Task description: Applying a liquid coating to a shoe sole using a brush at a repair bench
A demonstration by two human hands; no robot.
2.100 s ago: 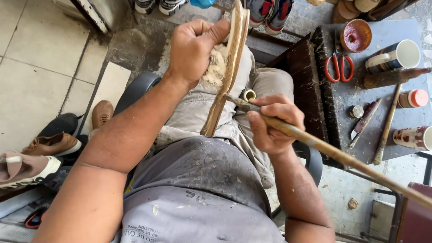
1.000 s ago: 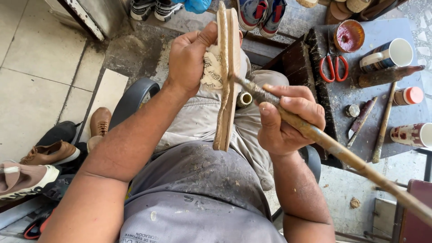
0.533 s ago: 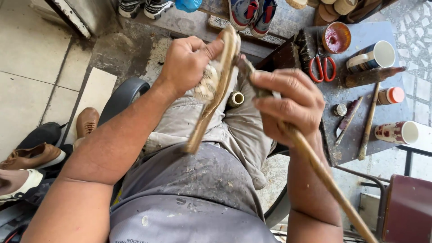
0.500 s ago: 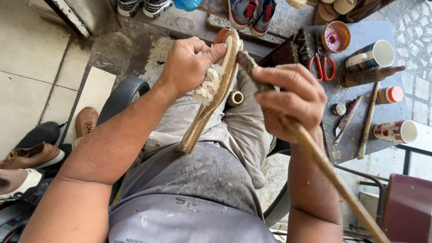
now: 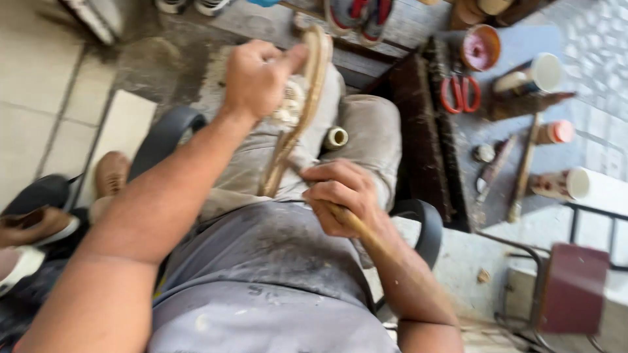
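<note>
Left hand (image 5: 258, 78) clenched round the upper part of a thin tan shoe sole (image 5: 297, 114), thumb pressed on its edge, sole held on edge over the lap, top end pointing away from the body, lower end down near the belly. Right hand (image 5: 340, 196) closed around a long wooden stick (image 5: 366, 235); stick tip meets the lower part of the sole, the rest runs back along the right forearm, blurred. Small roll of tape (image 5: 336, 137) rests on the thigh just right of the sole. Further right of the sole, a dark workbench (image 5: 451, 157) with red-handled scissors (image 5: 460, 95), a pink-filled pot (image 5: 481, 47), a white cup (image 5: 543, 72), a hammer (image 5: 523, 170) and a small knife (image 5: 492, 171). Left of the sole, brown shoes (image 5: 108, 173) on the tiled floor (image 5: 39, 85). Beyond the top of the sole, sneakers (image 5: 356, 16).
</note>
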